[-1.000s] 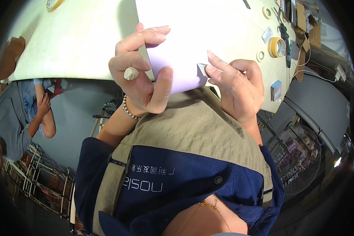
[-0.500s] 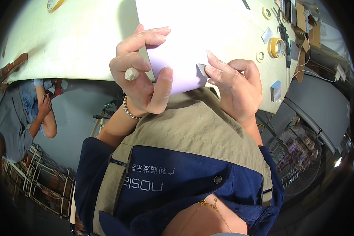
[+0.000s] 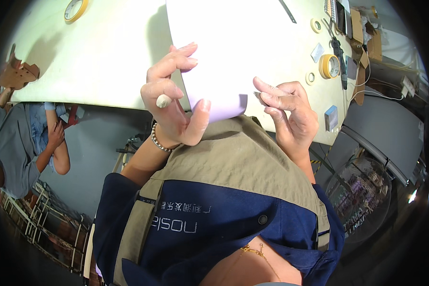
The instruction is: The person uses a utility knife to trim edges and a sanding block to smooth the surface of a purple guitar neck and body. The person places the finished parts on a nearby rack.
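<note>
A glossy white and pale lilac panel (image 3: 219,102) lies toward me, its rounded near end against my apron. My left hand (image 3: 174,100) grips it by its left edge, thumb underneath or on the near side and fingertips over the top. A whitish round-tipped stick (image 3: 163,101) pokes out between the fingers of that hand. To the right of the panel, apart from it, my right hand (image 3: 293,112) pinches a small grey folded sheet (image 3: 258,97), seen nearly edge-on, that looks like sandpaper.
Along the right of the pale table (image 3: 105,62) lie a yellow tape roll (image 3: 329,66), smaller tape rolls, a blue-grey block (image 3: 331,118) and a black tool (image 3: 338,52). Another tape roll (image 3: 75,10) is far left. A co-worker (image 3: 21,143) sits at left with a brown piece (image 3: 21,74). A fan (image 3: 360,190) stands right.
My right hand has drawn back from the panel's edge with the grey sheet, which has turned edge-on. My left hand and the panel sit slightly lower in view. The co-worker's brown piece has shifted.
</note>
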